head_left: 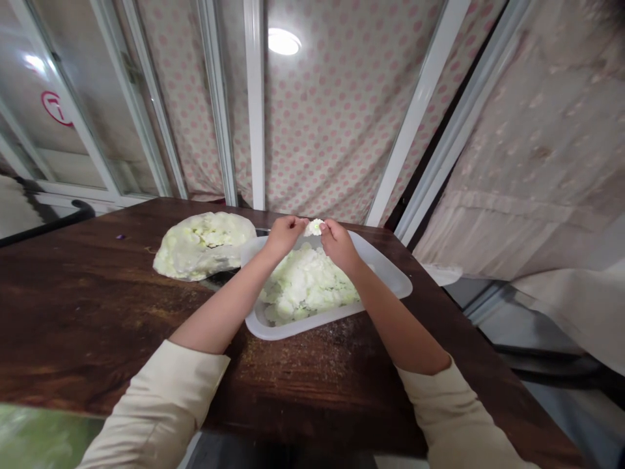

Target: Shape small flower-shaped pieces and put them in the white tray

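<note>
currently the left hand and right hand are up at the far rim of a white plastic tray. their fingers are clenched in a pinch on a small white lump, which sits between the hands just above that rim. right fingertips are on its right side; left fingers look to be on its left side, but that contact is partly hidden.

tray sits on a dark wood worktop, angled a bit, with a heap of crumbled pale green-white material inside. exact material: cannot tell. both forearms pass over the tray's near-left area and rim, and the right forearm lies across its right part.

a large pale green-white mound lies on the worktop left of the tray, just beside its left end. surface is glossy, maybe under film, cannot confirm. a dark patch shows low between mound and tray, too shadowed to identify.

cream sleeves cover the arms up to mid-forearm. beyond the worktop: pink polka-dot fabric on white frame bars, with a glass panel far left and pale hanging cloth right.
</note>
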A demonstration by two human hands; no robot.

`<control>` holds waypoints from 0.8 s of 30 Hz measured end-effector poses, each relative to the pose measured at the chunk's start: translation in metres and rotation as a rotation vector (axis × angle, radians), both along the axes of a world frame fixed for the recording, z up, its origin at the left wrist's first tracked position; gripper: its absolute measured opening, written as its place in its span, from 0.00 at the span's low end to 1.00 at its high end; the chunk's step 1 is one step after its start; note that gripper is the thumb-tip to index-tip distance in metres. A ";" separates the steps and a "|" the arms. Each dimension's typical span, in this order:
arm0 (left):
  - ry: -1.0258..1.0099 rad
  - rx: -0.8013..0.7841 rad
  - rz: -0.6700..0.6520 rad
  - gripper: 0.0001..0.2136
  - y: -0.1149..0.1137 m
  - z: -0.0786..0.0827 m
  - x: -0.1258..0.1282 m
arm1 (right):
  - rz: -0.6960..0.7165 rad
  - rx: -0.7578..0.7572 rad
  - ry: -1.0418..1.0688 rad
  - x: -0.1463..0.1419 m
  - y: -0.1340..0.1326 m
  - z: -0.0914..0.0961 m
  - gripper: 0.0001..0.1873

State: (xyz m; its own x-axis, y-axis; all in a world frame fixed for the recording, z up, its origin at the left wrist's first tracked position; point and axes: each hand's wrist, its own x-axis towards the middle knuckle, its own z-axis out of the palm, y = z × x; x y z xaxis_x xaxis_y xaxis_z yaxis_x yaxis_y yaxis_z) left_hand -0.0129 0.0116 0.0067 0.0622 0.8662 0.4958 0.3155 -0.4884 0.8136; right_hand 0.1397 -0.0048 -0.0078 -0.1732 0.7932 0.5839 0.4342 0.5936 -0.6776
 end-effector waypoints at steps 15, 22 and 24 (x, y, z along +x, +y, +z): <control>0.004 -0.105 0.006 0.24 -0.004 0.000 0.000 | -0.094 0.031 -0.045 -0.002 -0.009 0.006 0.17; -0.120 -0.127 -0.111 0.14 -0.002 0.000 0.007 | -0.094 0.052 -0.062 -0.002 -0.008 0.005 0.18; -0.088 -0.132 -0.189 0.15 -0.003 0.000 0.007 | -0.092 0.042 -0.073 -0.002 -0.009 0.006 0.17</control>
